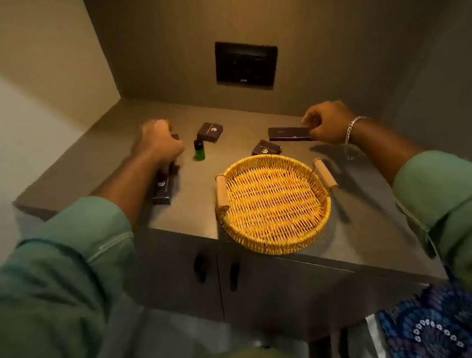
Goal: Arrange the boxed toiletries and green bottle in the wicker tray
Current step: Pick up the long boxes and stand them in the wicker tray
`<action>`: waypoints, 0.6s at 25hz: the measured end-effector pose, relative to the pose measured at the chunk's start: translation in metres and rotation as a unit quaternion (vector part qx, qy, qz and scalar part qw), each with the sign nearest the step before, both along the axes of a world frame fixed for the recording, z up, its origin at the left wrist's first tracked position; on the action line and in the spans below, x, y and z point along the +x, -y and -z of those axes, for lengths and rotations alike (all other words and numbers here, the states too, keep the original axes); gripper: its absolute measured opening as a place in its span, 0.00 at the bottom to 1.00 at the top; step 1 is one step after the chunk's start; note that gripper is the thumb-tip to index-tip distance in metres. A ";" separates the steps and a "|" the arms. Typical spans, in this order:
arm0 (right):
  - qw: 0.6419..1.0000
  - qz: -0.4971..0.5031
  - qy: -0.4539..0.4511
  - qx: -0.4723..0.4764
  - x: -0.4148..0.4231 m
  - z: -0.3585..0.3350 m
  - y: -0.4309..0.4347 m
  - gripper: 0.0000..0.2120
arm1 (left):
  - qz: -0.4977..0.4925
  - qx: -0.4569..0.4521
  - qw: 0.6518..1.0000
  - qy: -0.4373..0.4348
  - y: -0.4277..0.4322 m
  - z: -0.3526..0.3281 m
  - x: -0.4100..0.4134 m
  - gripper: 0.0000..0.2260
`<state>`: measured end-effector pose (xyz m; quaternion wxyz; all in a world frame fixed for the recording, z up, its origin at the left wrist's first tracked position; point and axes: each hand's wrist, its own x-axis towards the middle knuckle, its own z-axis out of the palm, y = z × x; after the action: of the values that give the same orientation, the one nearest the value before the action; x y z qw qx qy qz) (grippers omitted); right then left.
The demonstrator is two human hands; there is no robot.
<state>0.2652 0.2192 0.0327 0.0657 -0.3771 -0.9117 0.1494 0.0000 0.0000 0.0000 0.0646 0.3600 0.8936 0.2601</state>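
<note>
A round yellow wicker tray [280,242] with two wooden handles sits near the counter's front edge, nothing inside it. Beyond it lie dark boxes. My right hand [328,123] pinches one end of a long dark box [287,134] just above the counter. My left hand [157,144] is closed around another dark box whose corner shows behind the knuckles. A long dark box [164,187] lies under my left wrist. A small green bottle [199,150] with a black cap stands upright between my hands. A square dark box [210,131] lies behind the bottle. Another small box [265,148] lies at the tray's far rim.
The grey counter [189,197] sits in a walled niche with walls at the back and both sides. A black wall panel [246,63] is mounted on the back wall. Cabinet doors with dark handles [233,276] are below the front edge. Blue patterned fabric [440,326] is at lower right.
</note>
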 end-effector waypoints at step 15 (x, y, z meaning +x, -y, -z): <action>0.992 -0.018 0.127 -0.005 -0.026 0.028 -0.063 0.27 | 0.025 0.120 0.990 0.066 -0.020 -0.068 0.004 0.43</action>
<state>0.2389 0.2819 0.0051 -0.0555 -0.3769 -0.9185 0.1059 0.0040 0.0198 0.0678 0.0867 0.3690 0.8405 0.3870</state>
